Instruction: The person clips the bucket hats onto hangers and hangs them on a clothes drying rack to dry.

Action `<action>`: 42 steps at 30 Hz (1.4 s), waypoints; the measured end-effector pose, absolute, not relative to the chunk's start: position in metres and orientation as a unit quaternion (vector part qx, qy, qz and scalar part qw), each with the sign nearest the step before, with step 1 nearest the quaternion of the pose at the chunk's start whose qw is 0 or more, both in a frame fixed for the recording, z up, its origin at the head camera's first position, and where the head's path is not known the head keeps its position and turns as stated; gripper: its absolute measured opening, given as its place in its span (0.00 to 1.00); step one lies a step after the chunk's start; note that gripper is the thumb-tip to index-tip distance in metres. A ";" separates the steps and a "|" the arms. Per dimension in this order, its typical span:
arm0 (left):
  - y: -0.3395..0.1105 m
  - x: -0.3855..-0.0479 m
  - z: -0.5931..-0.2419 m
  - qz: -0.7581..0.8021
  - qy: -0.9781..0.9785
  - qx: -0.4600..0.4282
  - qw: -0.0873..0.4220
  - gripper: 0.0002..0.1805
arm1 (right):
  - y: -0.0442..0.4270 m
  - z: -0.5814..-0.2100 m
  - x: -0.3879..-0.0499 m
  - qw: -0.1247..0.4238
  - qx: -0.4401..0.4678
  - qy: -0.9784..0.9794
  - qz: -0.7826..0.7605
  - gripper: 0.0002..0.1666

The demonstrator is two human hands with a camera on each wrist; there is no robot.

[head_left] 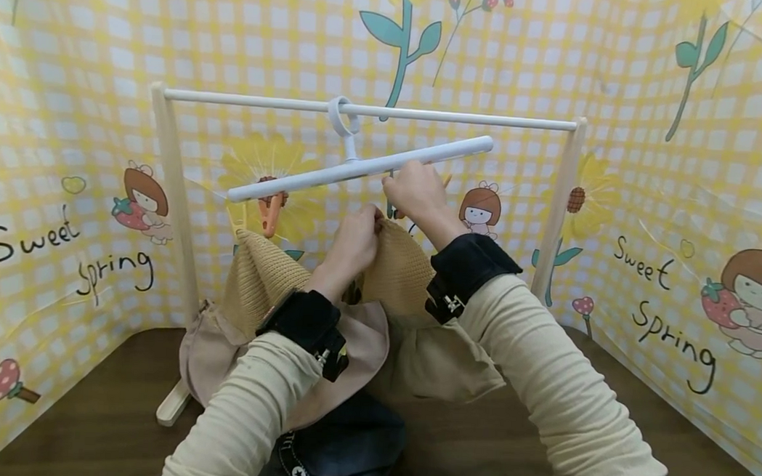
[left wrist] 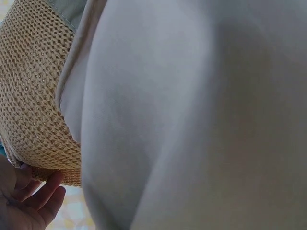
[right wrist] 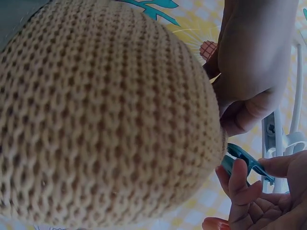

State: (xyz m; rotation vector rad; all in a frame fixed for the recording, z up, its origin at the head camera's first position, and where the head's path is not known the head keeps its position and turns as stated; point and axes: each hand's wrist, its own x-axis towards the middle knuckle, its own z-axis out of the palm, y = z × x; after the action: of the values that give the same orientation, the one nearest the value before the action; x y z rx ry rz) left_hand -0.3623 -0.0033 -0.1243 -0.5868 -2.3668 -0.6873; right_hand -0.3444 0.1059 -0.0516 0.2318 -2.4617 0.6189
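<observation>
My left hand (head_left: pixel 352 242) pinches the upper edge of a tan woven hat (head_left: pixel 397 268), which has a beige cloth brim. Just above it, my right hand (head_left: pixel 419 193) is at the underside of a white hanger (head_left: pixel 352 169). In the right wrist view its thumb and fingers pinch a teal clip (right wrist: pixel 247 162), close to the hat's edge. Another tan woven piece (head_left: pixel 257 278) with a pinkish cloth brim (head_left: pixel 347 360) hangs to the left, near an orange clip (head_left: pixel 269 215). Whether both woven pieces belong to one hat, I cannot tell.
The hanger loops over the white rail (head_left: pixel 460 118) of a rack with wooden posts (head_left: pixel 176 204) and tilts up to the right. A dark cloth item (head_left: pixel 349 440) with a lettered strap lies on the brown table (head_left: pixel 472 455). A yellow checked backdrop (head_left: pixel 66 139) surrounds the table.
</observation>
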 end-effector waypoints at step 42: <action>-0.003 -0.358 -0.094 -0.242 -0.923 -0.200 0.221 0.16 | 0.099 -0.048 -0.335 0.274 0.081 -0.921 0.265 0.23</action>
State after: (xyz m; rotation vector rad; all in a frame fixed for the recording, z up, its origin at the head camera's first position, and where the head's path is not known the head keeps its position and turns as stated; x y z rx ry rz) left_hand -0.3584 -0.0027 -0.0943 -0.5528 -2.5517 -0.6680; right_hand -0.3346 0.0992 -0.0476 0.2186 -2.4760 0.7124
